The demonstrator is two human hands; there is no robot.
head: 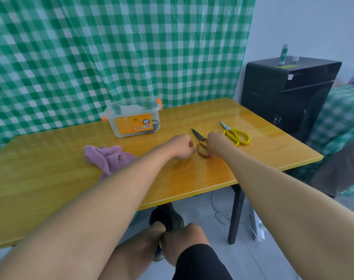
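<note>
1. On the yellow table (50, 178), right of centre: orange-handled scissors (200, 138) lie flat. Dark blades together, tip pointing away from the person and slightly left. Handle loops nearest the person.
2. Right hand (215, 145) sits on the handle end, fingers curled down over the orange loops and gripping them. Part of one loop shows at the hand's left edge; the rest is hidden beneath it.
3. Left hand (182, 147) is just beside the handles, on their left. Fingers curled into a fist, nothing visible inside. Cannot tell whether the knuckles touch the nearest loop.
4. Yellow-handled scissors (235, 135) lie just right of the right hand, apart from the orange pair. Blades closed, tip pointing away.
5. Purple cloth (109, 158), crumpled, lies left of the left forearm, well apart from both pairs of scissors.
6. Clear plastic box (133, 120) with orange latches and an orange label stands at the far edge, lid off; contents unclear.
7. Green-and-white checked curtain (111, 47) hangs behind the table.
8. Black cabinet (283, 93) stands past the far right corner, with a small green-and-white bottle (283, 54) upright on top.
</note>
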